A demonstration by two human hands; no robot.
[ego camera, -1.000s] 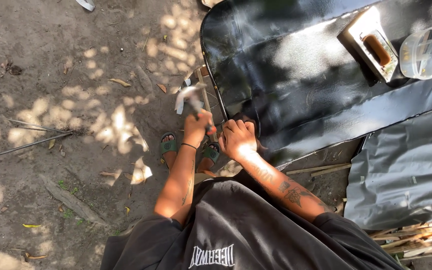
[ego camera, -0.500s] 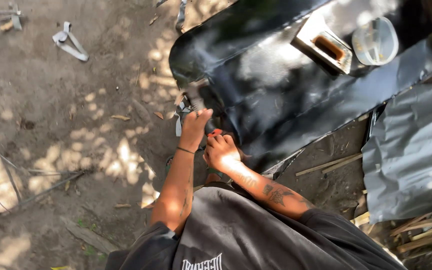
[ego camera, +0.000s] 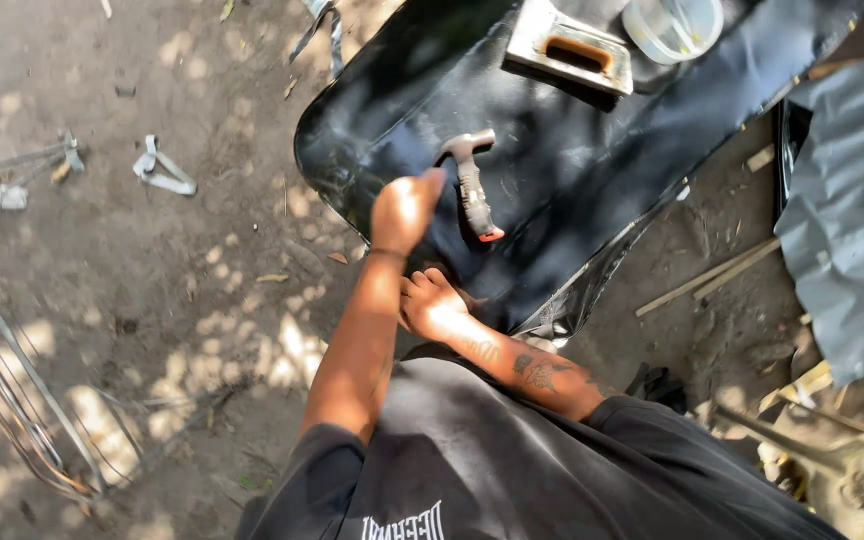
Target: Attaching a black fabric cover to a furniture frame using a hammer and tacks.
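- We see one hammer point(ego camera: 472, 185) lying on the black metal panel point(ego camera: 572, 130), its head toward the panel's far side and its red-tipped handle pointing back at us.
- Our left hand point(ego camera: 407, 208) hovers just beside the hammer without touching it; its fingers are loosely curled and hold nothing.
- Our right hand point(ego camera: 434, 305) rests at the panel's near edge, fingers bent together; we cannot tell whether they grip the rim.
- We judge the step in hand to be work on the panel's edge with the hammer laid aside; a next move would call for closing the left fingers around the handle.
- Counted on the panel: one metal tray point(ego camera: 569, 47) with a rusty slot, one clear plastic tub point(ego camera: 672, 25).
- Counted on the dirt: one bent metal strap point(ego camera: 160, 170), one grey crumpled sheet point(ego camera: 847, 215), a few wooden sticks point(ego camera: 717, 275).
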